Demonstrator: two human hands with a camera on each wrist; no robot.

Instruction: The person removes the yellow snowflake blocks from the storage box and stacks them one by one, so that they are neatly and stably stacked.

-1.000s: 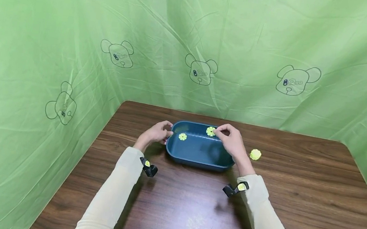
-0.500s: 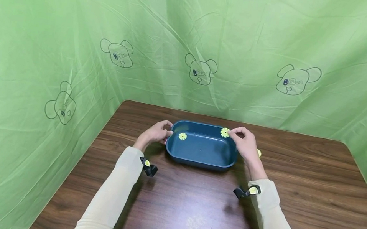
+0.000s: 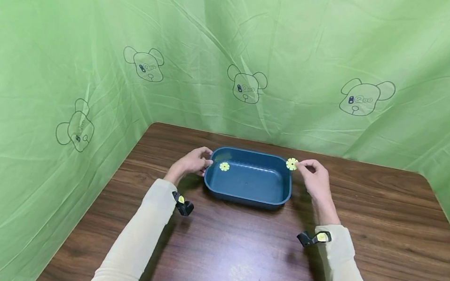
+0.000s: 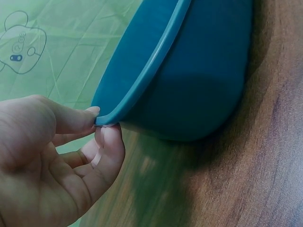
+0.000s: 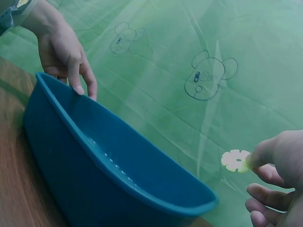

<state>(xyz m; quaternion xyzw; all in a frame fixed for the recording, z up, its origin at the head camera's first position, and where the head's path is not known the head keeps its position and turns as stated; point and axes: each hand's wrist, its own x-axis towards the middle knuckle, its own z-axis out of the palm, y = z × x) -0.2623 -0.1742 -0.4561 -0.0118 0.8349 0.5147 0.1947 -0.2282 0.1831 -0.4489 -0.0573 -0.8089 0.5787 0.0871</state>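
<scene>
A dark blue oblong plastic basin point(image 3: 249, 198) stands on the table. My left hand point(image 3: 191, 161) pinches the basin's left rim between thumb and fingers, seen closely in the left wrist view. Thumb and index finger of my right hand point(image 3: 316, 183) pinch a yellow-green flower-shaped disc point(image 3: 291, 164) with notched edges and a centre hole. In the head view it appears at the basin's far right corner; the right wrist view shows the disc point(image 5: 236, 161) held up, apart from the rim. Inside the basin, towards the left, lies a similar disc point(image 3: 224, 166).
The brown wood-grain table point(image 3: 392, 229) extends to both sides and towards me. Behind and to the left hangs a green cloth point(image 3: 307, 37) printed with bear heads. Each wrist carries a small black camera point(image 3: 308, 239).
My right hand has moved right with the pinched disc, from over the basin to its right corner. The loose yellow-green piece on the table is now hidden behind that hand. The left hand stays put.
</scene>
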